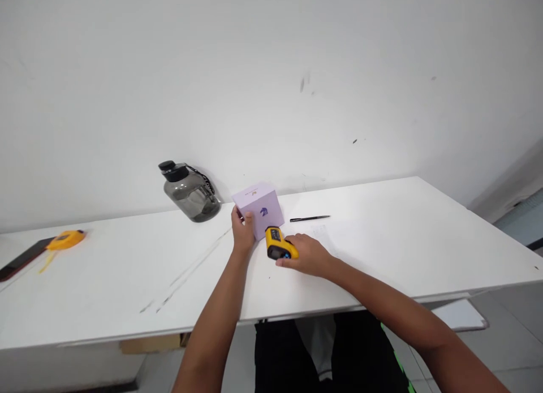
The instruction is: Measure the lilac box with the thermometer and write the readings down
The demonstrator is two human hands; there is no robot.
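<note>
My left hand (243,230) is closed on the left side of a small lilac box (268,207) with a dark blue emblem on its front. The box tilts slightly near the wall; I cannot tell whether it touches the table. My right hand (309,254) grips a yellow and black infrared thermometer (276,243) by its handle, its small screen facing me. The thermometer is in front of the box's lower right part, and its far end points toward the box. Behind my right hand, a black pen (309,218) lies on the white table (373,234).
A grey translucent water bottle (193,196) with a black cap stands against the wall, left of the box. Further left lie a yellow tape measure (67,240) and a dark phone-like slab (26,258). A pale paper slip (323,234) lies beyond my right hand.
</note>
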